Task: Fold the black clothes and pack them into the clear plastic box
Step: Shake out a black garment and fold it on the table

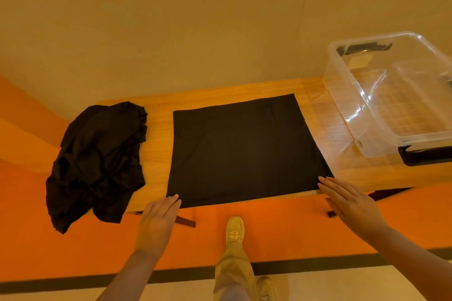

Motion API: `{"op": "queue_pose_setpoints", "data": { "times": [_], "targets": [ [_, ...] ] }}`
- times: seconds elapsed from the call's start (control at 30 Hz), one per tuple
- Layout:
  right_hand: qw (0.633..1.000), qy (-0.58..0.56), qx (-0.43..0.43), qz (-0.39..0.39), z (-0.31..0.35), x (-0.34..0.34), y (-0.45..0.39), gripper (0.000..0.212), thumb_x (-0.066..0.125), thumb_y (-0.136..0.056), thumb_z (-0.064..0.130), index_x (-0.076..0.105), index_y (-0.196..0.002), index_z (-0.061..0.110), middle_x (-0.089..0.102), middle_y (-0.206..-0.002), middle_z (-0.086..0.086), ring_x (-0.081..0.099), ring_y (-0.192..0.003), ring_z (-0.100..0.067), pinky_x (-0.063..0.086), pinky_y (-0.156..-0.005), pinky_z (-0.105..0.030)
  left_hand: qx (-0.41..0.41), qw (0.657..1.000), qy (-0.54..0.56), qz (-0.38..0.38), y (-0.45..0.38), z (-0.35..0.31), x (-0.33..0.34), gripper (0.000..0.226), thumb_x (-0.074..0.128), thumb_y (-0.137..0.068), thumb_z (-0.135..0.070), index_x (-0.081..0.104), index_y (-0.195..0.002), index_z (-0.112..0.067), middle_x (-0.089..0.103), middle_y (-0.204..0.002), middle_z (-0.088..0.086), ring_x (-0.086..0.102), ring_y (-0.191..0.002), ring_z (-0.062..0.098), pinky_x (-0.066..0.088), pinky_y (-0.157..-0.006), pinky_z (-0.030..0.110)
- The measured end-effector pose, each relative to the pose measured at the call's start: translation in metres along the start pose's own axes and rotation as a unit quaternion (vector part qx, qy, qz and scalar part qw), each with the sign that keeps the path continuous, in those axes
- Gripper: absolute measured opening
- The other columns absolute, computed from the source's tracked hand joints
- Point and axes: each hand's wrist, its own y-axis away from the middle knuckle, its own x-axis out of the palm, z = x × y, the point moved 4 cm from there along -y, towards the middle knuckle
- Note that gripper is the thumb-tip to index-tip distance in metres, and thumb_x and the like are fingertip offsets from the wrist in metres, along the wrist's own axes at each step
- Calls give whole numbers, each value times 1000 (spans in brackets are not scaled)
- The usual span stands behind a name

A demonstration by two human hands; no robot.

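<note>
A black garment folded into a flat rectangle (244,151) lies in the middle of the wooden table (156,154). My left hand (159,220) has straight fingers whose tips reach the rectangle's near left corner. At the near right corner, my right hand (349,203) is flat with its fingertips at the cloth's edge. Neither hand grips anything. A crumpled black garment (97,161) lies at the table's left end and hangs over the near edge. The clear plastic box (391,95) stands empty at the right end.
The box has black latch handles, one at its near end (425,155). The table stands against a pale wall, on an orange floor. My leg and shoe (234,230) are below the table's near edge.
</note>
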Motion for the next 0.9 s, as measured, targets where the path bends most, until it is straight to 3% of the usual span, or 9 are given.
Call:
{"op": "queue_pose_setpoints", "data": {
  "times": [0.17, 0.27, 0.33, 0.47, 0.53, 0.6, 0.63, 0.73, 0.9],
  "targets": [
    [997, 67, -29, -4, -5, 4, -16, 46, 47, -89, 29, 57, -129, 9, 55, -135, -11, 48, -124, -25, 34, -108, -41, 5, 999, -2, -42, -9, -5, -6, 47, 91, -50, 1, 74, -94, -5, 71, -97, 11, 68, -90, 26, 56, -80, 38],
    [996, 70, -40, -29, -2, 1, -18, 55, 86, -63, 11, 68, -115, 6, 65, -122, -12, 59, -113, -29, 48, -93, -43, 26, 998, 9, -50, -5, -4, -10, 43, 90, -51, 2, 75, -91, -4, 72, -93, 11, 69, -87, 26, 56, -78, 36],
    [997, 52, -36, -37, -3, -1, -14, 61, 90, -53, 4, 70, -110, 6, 67, -117, -11, 54, -111, -25, 55, -83, -41, 43, 998, 4, -46, -1, -3, -14, 43, 90, -51, 1, 75, -90, -4, 72, -91, 11, 70, -86, 25, 55, -77, 35],
    [998, 26, -42, -27, -5, -5, -5, 62, 90, -47, -5, 72, -105, 6, 69, -112, -9, 61, -102, -25, 58, -77, -38, 38, 997, -3, -61, 7, 1, -17, 31, 86, -62, -5, 74, -91, -6, 72, -88, 8, 70, -84, 23, 53, -79, 37],
    [999, 8, -41, -15, -3, -10, -3, 54, 89, -50, -4, 73, -101, 6, 70, -106, -9, 66, -98, -27, 59, -77, -40, 25, 996, 12, -85, 10, 1, -20, 16, 64, -83, -17, 73, -92, -9, 71, -88, 5, 69, -85, 21, 46, -86, 33],
    [998, -13, -43, -40, -1, -18, -1, 24, 75, -77, 9, 72, -101, 7, 71, -101, -8, 67, -95, -25, 56, -80, -37, 8, 996, 32, -88, 11, 0, -20, 32, 44, -87, -24, 72, -94, -11, 70, -90, 3, 67, -87, 19, 41, -88, 31],
    [997, -32, -38, -52, 0, -22, 1, 23, 58, -92, 23, 72, -101, 8, 71, -100, -6, 67, -96, -24, 53, -82, -34, 2, 995, 41, -94, 12, -1, -21, 33, 42, -87, -24, 72, -94, -11, 70, -90, 2, 66, -87, 18, 41, -88, 31],
    [997, -64, -22, -37, 4, -26, 8, 62, 21, -102, 45, 71, -104, 9, 70, -100, -3, 65, -97, -17, 50, -84, -29, -10, 992, 59, -111, 13, -2, -28, 32, 43, -87, -23, 73, -90, -12, 70, -89, 1, 65, -85, 16, 41, -89, 34],
    [994, -107, 23, -16, -2, -33, 18, 64, 18, -100, 50, 68, -111, 11, 67, -102, -1, 64, -94, -12, 49, -80, -22, -23, 988, 38, -146, 18, 5, -40, 31, 46, -87, -25, 74, -87, -11, 71, -84, -1, 66, -80, 16, 41, -90, 39]
  ]
}}
